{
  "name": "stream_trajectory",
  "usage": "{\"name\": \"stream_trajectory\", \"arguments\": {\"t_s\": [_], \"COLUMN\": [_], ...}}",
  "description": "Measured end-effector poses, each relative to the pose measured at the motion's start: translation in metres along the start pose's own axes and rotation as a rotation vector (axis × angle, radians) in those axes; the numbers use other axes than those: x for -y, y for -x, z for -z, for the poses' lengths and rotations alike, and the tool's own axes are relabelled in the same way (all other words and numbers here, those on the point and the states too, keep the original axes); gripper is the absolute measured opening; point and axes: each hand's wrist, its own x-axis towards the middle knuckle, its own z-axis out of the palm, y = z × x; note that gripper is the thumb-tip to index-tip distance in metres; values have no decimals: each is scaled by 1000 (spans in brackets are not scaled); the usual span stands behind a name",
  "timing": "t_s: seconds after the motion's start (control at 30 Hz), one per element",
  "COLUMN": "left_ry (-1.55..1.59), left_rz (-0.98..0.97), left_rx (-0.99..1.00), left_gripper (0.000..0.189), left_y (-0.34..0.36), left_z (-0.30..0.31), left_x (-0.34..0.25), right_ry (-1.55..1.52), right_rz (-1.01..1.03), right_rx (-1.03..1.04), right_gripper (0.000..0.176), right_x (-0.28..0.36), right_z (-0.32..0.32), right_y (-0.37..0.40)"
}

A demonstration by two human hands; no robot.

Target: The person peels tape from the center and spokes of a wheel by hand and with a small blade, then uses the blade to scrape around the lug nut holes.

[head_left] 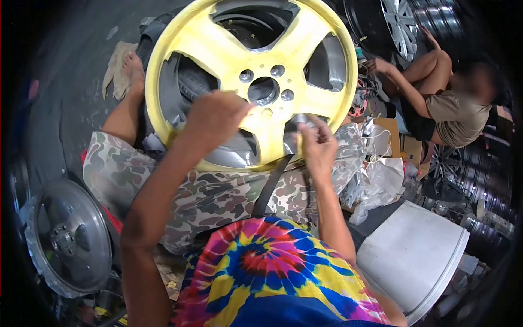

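A large wheel rim (212, 52), its face coated pale yellow with bare grey metal between the spokes, lies tilted over my lap. Blurred by motion, my left hand (215, 120) is closed above the lower left spoke, near the centre hole; what it holds, if anything, is hidden. My right hand (317, 139) is at the lower right of the rim, fingers curled round a small greyish object (301, 120) that I cannot make out. A dark strap (272, 185) runs down from the rim's lower edge over the camouflage cloth (218, 201) on my legs.
At the right a co-worker (457, 109) sits on the floor near other rims (400, 24). A white bucket (411, 250) stands at the lower right, with plastic bags (376, 188) above it. Another metal wheel (68, 237) is at the lower left; a rag (117, 71) lies by my foot.
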Motion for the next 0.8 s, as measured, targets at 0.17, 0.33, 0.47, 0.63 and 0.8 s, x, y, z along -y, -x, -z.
{"name": "stream_trajectory", "arguments": {"t_s": [0.17,0.33,0.47,0.63,0.8], "left_ry": [-80,-58,61,181,121], "left_rz": [250,366,444,447,366], "left_rx": [-22,44,46,12,-61], "left_gripper": [53,64,78,79,60], "left_y": [-1,3,3,4,12], "left_z": [17,-2,-11,-9,-14], "left_x": [33,38,48,42,47], "right_ry": [-248,251,330,344,310], "right_rz": [0,13,-121,36,56], "right_rx": [-222,-306,-175,-204,-267], "right_gripper": [19,32,44,43,39], "right_x": [-21,-44,-49,-59,-56], "right_z": [69,91,88,77,71], "right_y": [-42,-60,-54,-47,-47]}}
